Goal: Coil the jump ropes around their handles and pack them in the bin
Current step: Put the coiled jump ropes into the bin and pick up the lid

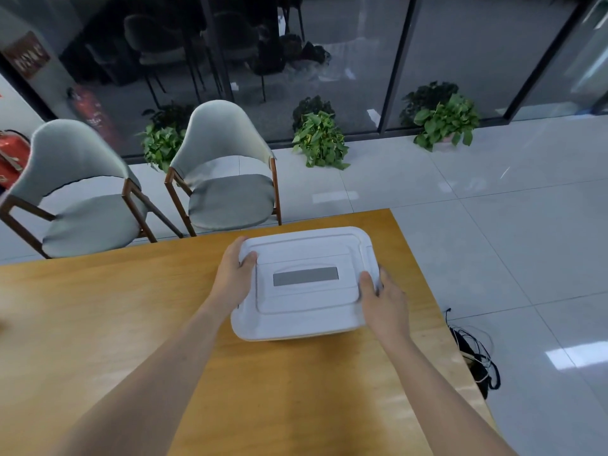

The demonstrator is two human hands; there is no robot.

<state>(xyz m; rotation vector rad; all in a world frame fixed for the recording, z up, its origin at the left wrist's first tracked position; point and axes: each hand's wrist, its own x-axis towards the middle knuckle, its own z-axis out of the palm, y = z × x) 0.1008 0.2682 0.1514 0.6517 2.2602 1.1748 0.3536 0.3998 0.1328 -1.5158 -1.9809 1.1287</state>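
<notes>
We record one white bin point(306, 284), lidded, standing on the wooden table point(98, 324) toward its far right corner, with a grey rectangular panel at the centre of the lid. We note the left hand point(233, 278) gripping the bin's left edge, thumb curled over the lid and fingers wrapped down the side. The right hand point(383, 301) holds the right edge likewise, thumb on the lid top, fingers round the rim. Both forearms reach in from the near edge of the view. The lid hides the bin's contents, so we cannot tell whether any jump ropes lie inside. Beyond the table we list two grey upholstered chairs point(223, 179) with wooden legs, side by side on the pale tiled floor. Three potted plants point(320, 139) stand along a dark glass wall. A red fire extinguisher point(13, 156) sits at far left. A tangle of dark cables point(477, 357) lies on the floor just right of the table.
</notes>
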